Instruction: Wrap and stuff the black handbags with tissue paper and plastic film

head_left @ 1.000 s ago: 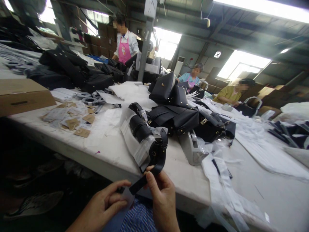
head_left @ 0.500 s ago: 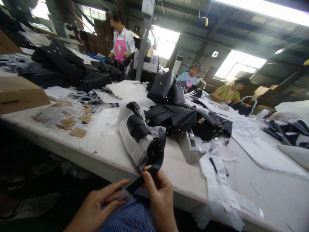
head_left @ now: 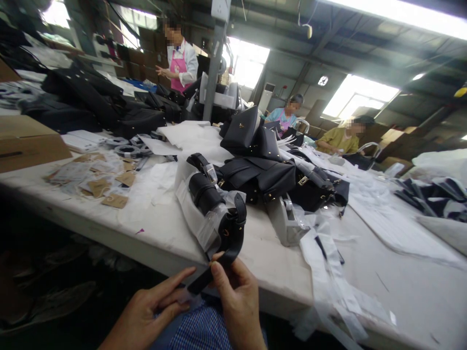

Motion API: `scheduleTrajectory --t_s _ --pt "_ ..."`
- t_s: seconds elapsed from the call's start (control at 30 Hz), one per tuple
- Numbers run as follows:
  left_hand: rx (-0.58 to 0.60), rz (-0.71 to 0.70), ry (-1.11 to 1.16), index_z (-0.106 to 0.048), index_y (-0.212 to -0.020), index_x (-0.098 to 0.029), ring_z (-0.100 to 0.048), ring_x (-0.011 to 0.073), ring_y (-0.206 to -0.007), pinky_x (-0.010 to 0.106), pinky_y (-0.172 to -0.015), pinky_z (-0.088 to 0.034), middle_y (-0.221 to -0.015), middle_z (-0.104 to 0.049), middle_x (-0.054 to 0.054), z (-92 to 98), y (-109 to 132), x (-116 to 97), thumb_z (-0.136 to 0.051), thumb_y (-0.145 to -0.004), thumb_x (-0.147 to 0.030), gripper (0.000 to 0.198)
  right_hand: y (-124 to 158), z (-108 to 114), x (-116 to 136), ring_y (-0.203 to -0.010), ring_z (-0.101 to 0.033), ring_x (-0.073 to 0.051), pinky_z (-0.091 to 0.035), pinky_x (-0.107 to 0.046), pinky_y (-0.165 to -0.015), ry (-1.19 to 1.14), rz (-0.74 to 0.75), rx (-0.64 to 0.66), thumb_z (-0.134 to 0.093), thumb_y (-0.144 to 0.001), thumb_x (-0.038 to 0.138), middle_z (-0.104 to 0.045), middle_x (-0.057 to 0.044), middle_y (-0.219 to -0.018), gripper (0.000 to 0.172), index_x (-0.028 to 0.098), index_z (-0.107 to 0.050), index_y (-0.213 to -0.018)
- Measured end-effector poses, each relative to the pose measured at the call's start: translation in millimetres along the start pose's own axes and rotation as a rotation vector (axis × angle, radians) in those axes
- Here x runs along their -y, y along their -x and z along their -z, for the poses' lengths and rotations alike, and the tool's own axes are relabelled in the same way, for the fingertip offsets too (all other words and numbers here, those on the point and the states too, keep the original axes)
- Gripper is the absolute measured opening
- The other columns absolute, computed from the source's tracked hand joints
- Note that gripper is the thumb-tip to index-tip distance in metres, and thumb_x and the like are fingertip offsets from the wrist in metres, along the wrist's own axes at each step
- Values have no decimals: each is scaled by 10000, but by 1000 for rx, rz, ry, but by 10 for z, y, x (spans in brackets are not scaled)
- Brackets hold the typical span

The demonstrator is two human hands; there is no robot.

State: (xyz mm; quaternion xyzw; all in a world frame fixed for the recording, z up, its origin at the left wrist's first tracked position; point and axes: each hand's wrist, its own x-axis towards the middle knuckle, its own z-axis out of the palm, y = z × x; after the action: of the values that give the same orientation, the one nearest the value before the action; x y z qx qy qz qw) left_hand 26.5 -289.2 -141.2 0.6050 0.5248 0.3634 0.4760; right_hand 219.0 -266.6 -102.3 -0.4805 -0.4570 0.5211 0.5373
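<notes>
A black strap [head_left: 233, 247] runs down from a small black bag [head_left: 205, 193] lying on white wrapping at the table's front edge. My right hand [head_left: 237, 296] pinches the strap between thumb and fingers, just off the edge. To its left, my left hand [head_left: 156, 304] is closed around the strap's lower end, with a bit of clear film between thumb and fingers; its index finger stretches along the strap. Clear film also covers parts of the bag and its buckle.
More black bags [head_left: 255, 175] are piled behind. A grey tape dispenser [head_left: 284, 223] stands to the right, beside white strips [head_left: 328, 272]. Brown tags [head_left: 115, 201] and a cardboard box [head_left: 31, 143] lie left. Three people sit or stand beyond the table [head_left: 365, 243].
Both hands keep their hold on the strap, with hardly any movement. The view has shifted slightly. The standing person in the pink apron has turned and raised their hands.
</notes>
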Motion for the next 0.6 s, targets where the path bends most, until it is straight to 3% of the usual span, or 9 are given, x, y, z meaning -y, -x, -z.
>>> scheduleTrajectory --t_s 0.13,0.33,0.5,0.6 --pt "28 65 94 -665 -1341 -273 -733 182 -686 197 -665 -568 -773 -790 -12 -27 -22 -59 -717 -821 -456 554 -3 15 21 -761 -660 -178 -544 -242 -674 33 -7 42 -734 -877 449 -721 -39 -851 294 188 -761 -1008" --pt "132 214 493 -664 -1336 -313 -751 291 -991 321 -857 -586 -1058 -803 62 -106 -65 -135 -837 -744 -544 659 -16 46 112 -867 -698 -223 -544 -287 -793 135 19 86 -707 -898 402 -760 -65 -924 244 182 -769 -984" --pt "136 249 615 -702 -1296 -275 -764 261 -851 333 -830 -596 -855 -809 57 -183 -195 -179 -860 -716 -574 672 -29 32 160 -883 -696 -227 -530 -283 -820 187 47 114 -703 -893 386 -762 -50 -893 216 190 -783 -939" --pt "163 238 621 -710 -1285 -253 -760 256 -916 309 -866 -581 -944 -815 73 -244 -317 -257 -864 -708 -583 682 -26 70 106 -952 -694 -242 -522 -299 -873 160 97 85 -699 -895 439 -766 -60 -966 262 213 -798 -985"
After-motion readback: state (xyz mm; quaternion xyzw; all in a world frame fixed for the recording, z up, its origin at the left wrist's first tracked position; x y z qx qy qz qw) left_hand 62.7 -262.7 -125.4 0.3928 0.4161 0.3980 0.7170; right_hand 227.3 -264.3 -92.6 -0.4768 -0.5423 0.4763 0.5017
